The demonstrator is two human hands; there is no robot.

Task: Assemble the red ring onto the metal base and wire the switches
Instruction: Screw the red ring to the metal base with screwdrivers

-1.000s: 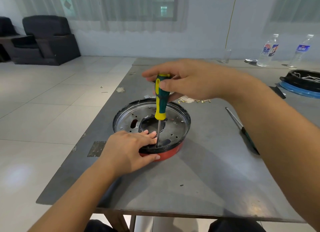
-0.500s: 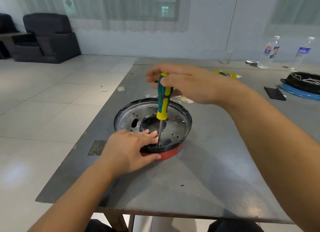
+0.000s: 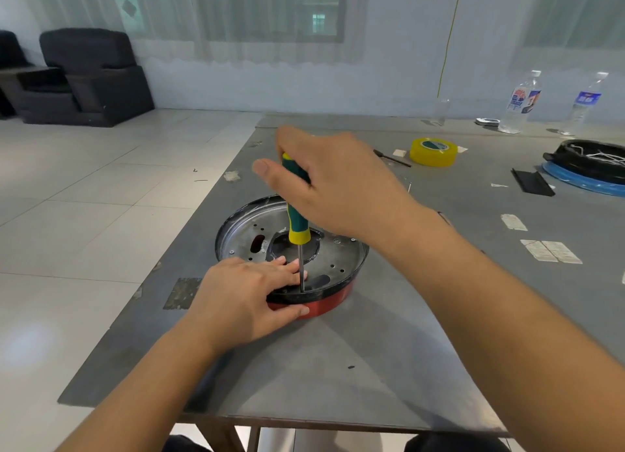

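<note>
1. I judge that I am in the fastening step: the metal base (image 3: 341,259) sits nested in the red ring (image 3: 333,303) on the desk (image 3: 389,350), near its left edge.
2. My right hand (image 3: 338,188) has a closed grip round the green handle of the screwdriver (image 3: 295,220), thumb extended. The tool stands nearly upright, its tip down at the base's near rim.
3. My left hand (image 3: 243,297) steadies the assembly: fingers lie flat inside the base beside the shaft, thumb pressing the red ring's outer wall.
4. The screw itself is hidden, so I cannot tell how far it is seated.
5. Next I need downward pressure and twisting, the shaft kept vertical; the wiring looks not yet begun.
</note>
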